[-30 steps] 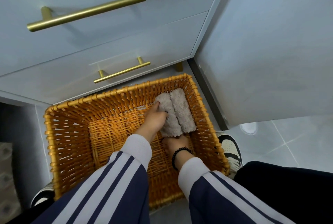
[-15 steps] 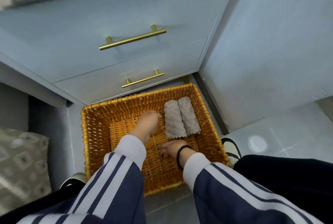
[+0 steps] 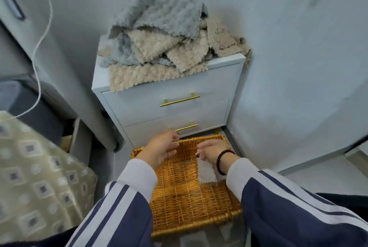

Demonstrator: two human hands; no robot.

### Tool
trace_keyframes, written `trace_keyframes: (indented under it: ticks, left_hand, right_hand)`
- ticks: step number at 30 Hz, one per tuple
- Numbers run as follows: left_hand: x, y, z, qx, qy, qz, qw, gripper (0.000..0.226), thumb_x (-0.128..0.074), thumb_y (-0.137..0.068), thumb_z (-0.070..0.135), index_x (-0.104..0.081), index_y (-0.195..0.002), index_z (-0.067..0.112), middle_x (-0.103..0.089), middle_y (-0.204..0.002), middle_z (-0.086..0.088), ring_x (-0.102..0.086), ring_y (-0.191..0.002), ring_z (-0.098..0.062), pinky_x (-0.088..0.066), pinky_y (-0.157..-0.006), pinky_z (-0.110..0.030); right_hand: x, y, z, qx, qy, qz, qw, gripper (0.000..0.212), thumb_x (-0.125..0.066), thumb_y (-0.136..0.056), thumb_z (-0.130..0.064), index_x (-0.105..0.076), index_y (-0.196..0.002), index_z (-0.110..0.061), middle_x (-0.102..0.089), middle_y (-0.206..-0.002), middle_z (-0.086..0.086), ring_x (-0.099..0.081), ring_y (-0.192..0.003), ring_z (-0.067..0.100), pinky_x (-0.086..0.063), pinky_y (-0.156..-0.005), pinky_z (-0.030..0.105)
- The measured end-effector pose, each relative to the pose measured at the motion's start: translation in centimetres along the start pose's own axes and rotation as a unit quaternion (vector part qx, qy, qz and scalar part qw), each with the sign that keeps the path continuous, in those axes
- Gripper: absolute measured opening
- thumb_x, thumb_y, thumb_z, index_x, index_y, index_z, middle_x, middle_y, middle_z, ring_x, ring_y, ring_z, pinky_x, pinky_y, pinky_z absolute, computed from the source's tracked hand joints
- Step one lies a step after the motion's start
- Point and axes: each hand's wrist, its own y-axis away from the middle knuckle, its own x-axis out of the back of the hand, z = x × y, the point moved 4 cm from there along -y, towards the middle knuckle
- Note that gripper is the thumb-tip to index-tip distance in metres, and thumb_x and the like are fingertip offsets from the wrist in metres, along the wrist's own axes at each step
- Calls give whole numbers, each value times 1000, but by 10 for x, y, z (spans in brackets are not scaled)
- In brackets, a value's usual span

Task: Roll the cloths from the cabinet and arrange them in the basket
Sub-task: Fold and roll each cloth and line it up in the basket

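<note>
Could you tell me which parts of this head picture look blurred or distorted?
Head view: both hands, left and right, are motion-smeared; the basket blurs at its near edge; the cabinet tapers downward from wide-angle distortion; light is soft, without glare.

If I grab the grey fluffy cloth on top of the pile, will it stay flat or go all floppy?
Probably floppy: the grey cloth already lies crumpled and draped. Likely light, being thin and fleecy. Lifting it may drag the beige cloths beneath it.

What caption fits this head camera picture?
Both empty hands, left and right, lift from the basket toward the cloths on the cabinet.
</note>
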Motion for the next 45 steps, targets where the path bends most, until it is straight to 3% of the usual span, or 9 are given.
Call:
trace_keyframes:
  ticks: [4,7,11,19,27,32,40,42,45]
  left_hand:
    - [6,39,34,-41,21,-5,999,12,-49,-96,11,-59,-91,16,-62,-96,-3,-59,-90,-19,-47,-69,-29]
    - [5,73,54,-71,12,-14,997,13,-49,-96,12,-61,-102,14,-63,-101,-5,-60,-94,-20,-49,-73,-32]
    - [10,111,77,-112,-22,-16,993,21,-51,-96,14,-61,-115,13,-64,-116,-7,-61,-102,-21,-51,-85,-35]
    - [43,144,110,-172,-3,-7,985,18,-54,-95,11,-64,-109,17,-67,-110,-5,-65,-100,-19,-52,-88,-36]
    - [46,109,135,-187,-39,3,982,17,-53,-96,10,-64,-108,14,-69,-109,-7,-70,-96,-21,-55,-85,-35]
    - [34,80,166,-214,-89,7,973,18,-53,-95,11,-62,-110,16,-69,-108,-4,-69,-97,-18,-54,-83,-33]
    - [4,56,189,-237,-94,-25,967,25,-55,-93,9,-60,-116,18,-66,-109,-3,-67,-100,-16,-54,-81,-31]
    - [-1,53,195,-289,-108,-16,951,28,-53,-92,4,-60,-116,16,-66,-109,-2,-67,-99,-16,-53,-78,-28]
    - [-12,58,210,-460,-205,16,864,36,-47,-91,-2,-60,-115,22,-65,-112,6,-61,-107,-9,-49,-85,-22]
  right_hand:
    - [-1,29,-46,86,-52,15,995,30,-59,-81,15,-67,-70,-11,-67,-76,12,-63,-69,22,-57,-61,25]
    - [-5,58,-81,138,-61,19,988,32,-58,-77,20,-67,-67,-9,-67,-75,13,-66,-79,29,-57,-83,40]
    - [-5,95,-120,197,-51,18,979,33,-57,-77,21,-67,-65,-9,-67,-73,12,-68,-85,31,-56,-86,43]
    - [13,143,-186,352,-34,17,935,27,-71,-75,12,-67,-74,-15,-69,-79,1,-65,-79,13,-56,-80,27]
    - [41,79,-190,150,-223,18,963,15,-56,-89,6,-61,-91,-7,-63,-78,11,-64,-69,17,-55,-61,23]
    - [42,42,-201,108,-272,43,955,15,-52,-93,-2,-60,-86,-12,-62,-80,5,-62,-67,14,-50,-57,24]
    - [48,17,-233,153,-356,8,922,27,-47,-93,-3,-55,-113,-20,-55,-91,5,-57,-81,18,-50,-84,35]
    - [49,13,-240,159,-373,-4,914,26,-47,-93,-4,-57,-111,-21,-56,-93,4,-56,-83,17,-47,-84,33]
    - [51,4,-245,161,-387,18,908,18,-51,-91,-6,-62,-95,-20,-58,-86,1,-56,-77,13,-45,-70,26]
